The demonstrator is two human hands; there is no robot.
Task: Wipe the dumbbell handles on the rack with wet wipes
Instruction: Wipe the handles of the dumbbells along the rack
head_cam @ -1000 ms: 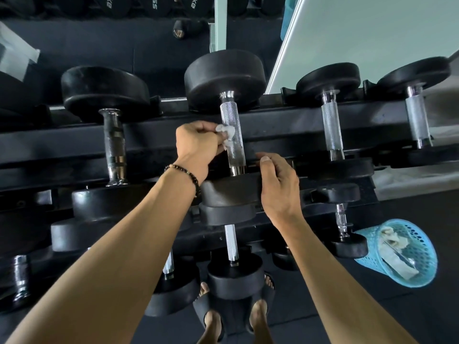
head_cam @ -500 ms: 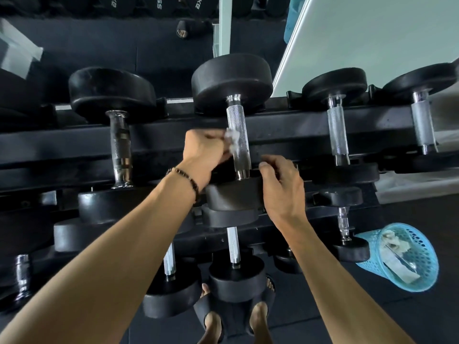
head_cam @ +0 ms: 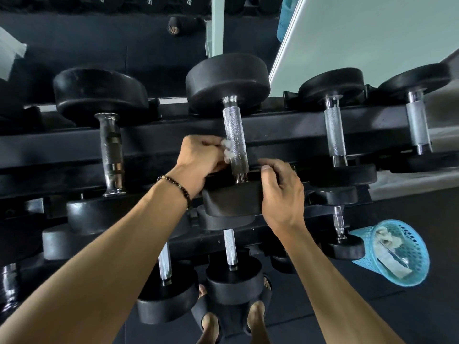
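A black dumbbell with a knurled silver handle (head_cam: 234, 135) lies across the top tier of the black rack (head_cam: 285, 127), in the middle of the view. My left hand (head_cam: 201, 157) pinches a crumpled white wet wipe (head_cam: 227, 151) against the left side of that handle, near its lower end. My right hand (head_cam: 280, 189) grips the near black head (head_cam: 231, 202) of the same dumbbell, thumb on its top edge. The far head (head_cam: 227, 83) sits behind the rack bar.
More dumbbells rest on the top tier: one at the left (head_cam: 110, 150), two at the right (head_cam: 335, 135) (head_cam: 418, 125). Lower tiers hold further dumbbells (head_cam: 231, 249). A blue perforated basket (head_cam: 407, 266) with used wipes stands on the dark floor at the right. My sandalled feet (head_cam: 231, 324) are below.
My left hand with the wipe has slid down the handle toward the near head. My right hand stays gripping the near head.
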